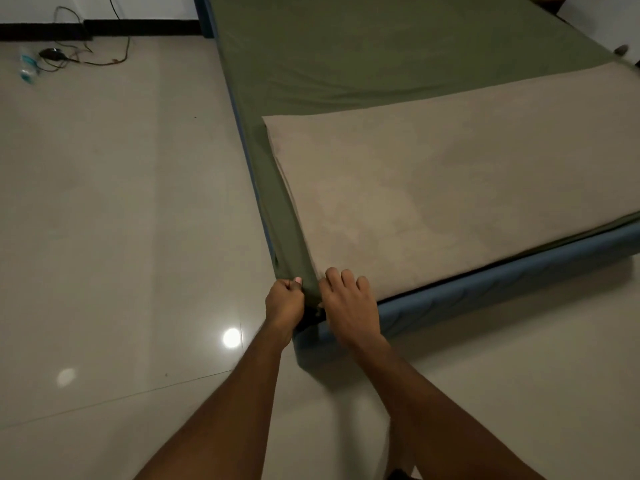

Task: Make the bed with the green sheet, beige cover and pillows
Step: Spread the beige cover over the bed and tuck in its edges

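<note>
The green sheet (pixel 363 53) covers the mattress on a blue bed frame (pixel 502 282). A beige cover (pixel 450 188) lies flat over the near half of the bed. At the near left corner my left hand (pixel 284 303) grips the green sheet's corner in a fist, thumb on top. Beside it, my right hand (pixel 349 299) rests with spread fingers on the corner where the beige cover meets the sheet. No pillows are in view.
Glossy tiled floor (pixel 121 220) stretches to the left and in front of the bed. A plastic bottle (pixel 27 67) and a black device with cables (pixel 52 54) lie on the floor by the far wall.
</note>
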